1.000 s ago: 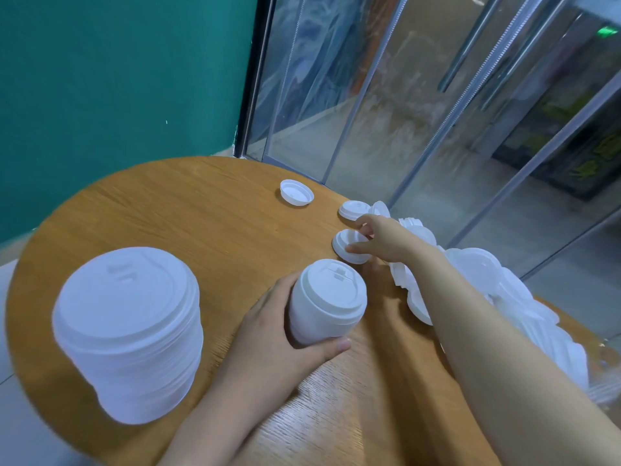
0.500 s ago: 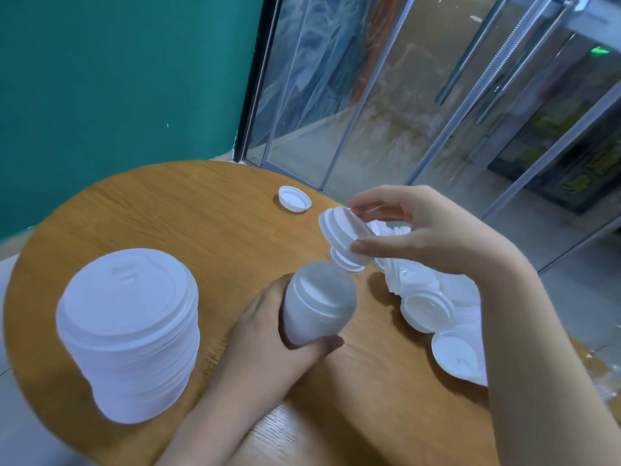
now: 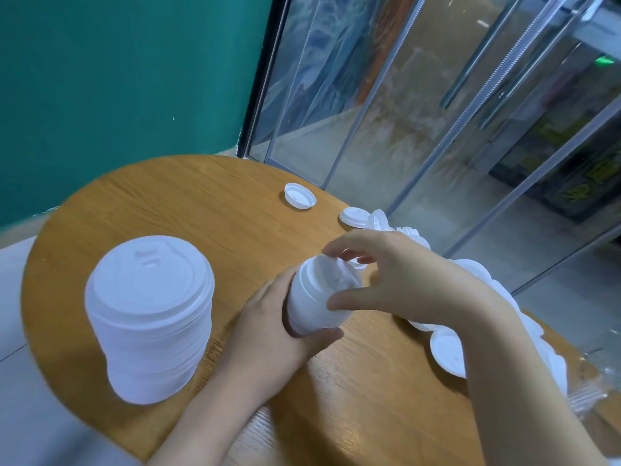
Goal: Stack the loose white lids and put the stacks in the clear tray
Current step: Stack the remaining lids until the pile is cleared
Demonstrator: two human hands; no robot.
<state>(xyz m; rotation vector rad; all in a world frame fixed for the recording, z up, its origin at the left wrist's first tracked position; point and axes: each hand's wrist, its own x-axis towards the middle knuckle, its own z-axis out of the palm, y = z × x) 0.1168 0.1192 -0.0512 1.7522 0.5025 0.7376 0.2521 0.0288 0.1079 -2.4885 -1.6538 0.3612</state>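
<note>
At frame centre, the left hand [image 3: 268,334] is gripping a small stack of white lids [image 3: 316,297], fingers curled round it, while the right hand [image 3: 396,280] is pinching its top lid. Loose lids [image 3: 447,351] are lying at right; a large stack [image 3: 151,314] is standing at left on the wooden table [image 3: 201,210].

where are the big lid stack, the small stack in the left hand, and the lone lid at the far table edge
big lid stack [image 3: 148,317], head view, on its side wall
small stack [image 3: 309,307], head view, on its side, between the two hands
lone lid [image 3: 300,196], head view, on its middle
</note>
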